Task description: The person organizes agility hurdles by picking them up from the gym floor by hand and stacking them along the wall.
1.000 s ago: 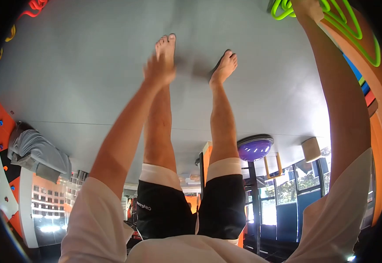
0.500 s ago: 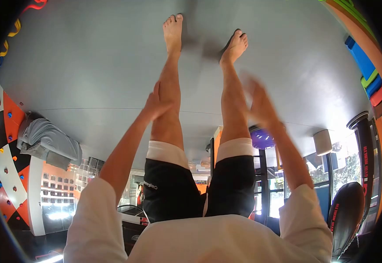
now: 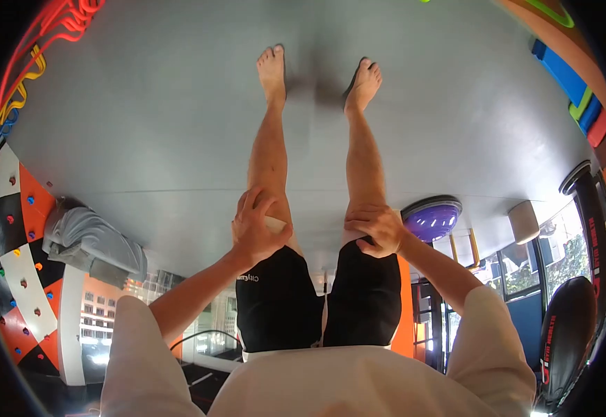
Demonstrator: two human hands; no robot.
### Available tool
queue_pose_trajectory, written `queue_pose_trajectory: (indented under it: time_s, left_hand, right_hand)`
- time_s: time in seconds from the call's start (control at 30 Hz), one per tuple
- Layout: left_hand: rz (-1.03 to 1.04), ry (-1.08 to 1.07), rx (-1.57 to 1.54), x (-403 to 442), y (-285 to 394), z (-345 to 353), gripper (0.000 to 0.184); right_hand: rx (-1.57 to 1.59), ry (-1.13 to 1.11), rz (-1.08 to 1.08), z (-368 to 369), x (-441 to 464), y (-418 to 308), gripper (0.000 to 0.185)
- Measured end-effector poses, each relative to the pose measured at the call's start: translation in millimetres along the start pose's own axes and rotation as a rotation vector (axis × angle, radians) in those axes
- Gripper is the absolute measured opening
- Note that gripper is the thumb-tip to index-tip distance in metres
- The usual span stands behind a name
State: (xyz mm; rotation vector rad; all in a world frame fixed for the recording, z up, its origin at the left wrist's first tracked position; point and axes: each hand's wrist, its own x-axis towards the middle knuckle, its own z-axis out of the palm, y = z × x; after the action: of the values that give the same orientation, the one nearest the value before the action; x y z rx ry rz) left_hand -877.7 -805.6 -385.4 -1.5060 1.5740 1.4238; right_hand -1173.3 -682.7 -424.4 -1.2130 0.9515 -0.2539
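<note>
My left hand (image 3: 260, 228) is at the left knee, its fingers bent over the white hem (image 3: 275, 224) of the black shorts (image 3: 278, 299). At the other knee my right hand (image 3: 378, 231) lies across the front of the leg, fingers wrapped over the shorts' hem and the thumb tucked below. How much cloth each hand pinches is partly hidden. Both bare legs are stretched out, with the left foot (image 3: 271, 75) and right foot (image 3: 365, 85) on the grey floor (image 3: 178, 104).
A purple balance dome (image 3: 431, 221) stands right of the legs. At left are a climbing wall (image 3: 21, 278), a grey covered bundle (image 3: 98, 236) and coloured bands (image 3: 38, 62). A black punching bag (image 3: 567, 340) and coloured blocks (image 3: 560, 76) are at right.
Both hands have come in from beside the lower legs to the knees and closed over the shorts' hems. The view has tilted slightly, showing more bands at upper left.
</note>
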Motion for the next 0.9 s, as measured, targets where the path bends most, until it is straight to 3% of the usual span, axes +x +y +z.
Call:
queue_pose_trajectory:
  time_s: [0.03,0.17,0.33,0.43,0.53,0.9]
  left_hand:
    - [-0.005,0.016,0.022,-0.4,-1.4,1.3,0.051]
    - [-0.052,0.026,0.032,4.9,-3.1,-5.7,0.051]
    - [-0.278,0.082,-0.006,21.7,-16.0,-27.0,0.054]
    - [-0.332,0.151,0.205,36.6,-33.3,-23.4,0.059]
    - [-0.413,0.004,0.067,43.3,-27.2,-36.5,0.061]
    - [-0.416,0.026,0.081,44.4,-11.2,-31.6,0.056]
  right_hand:
    - [-0.032,0.064,-0.092,3.6,0.8,3.8,0.036]
    - [-0.002,0.143,-0.069,12.4,-1.8,14.8,0.025]
    - [0.017,0.165,-0.061,-2.6,4.1,9.8,0.022]
    - [0.028,0.199,-0.052,-5.5,3.4,7.3,0.021]
    - [0.029,0.207,-0.064,-4.7,5.7,8.7,0.021]
    - [0.059,0.247,-0.093,-5.7,-0.6,12.2,0.023]
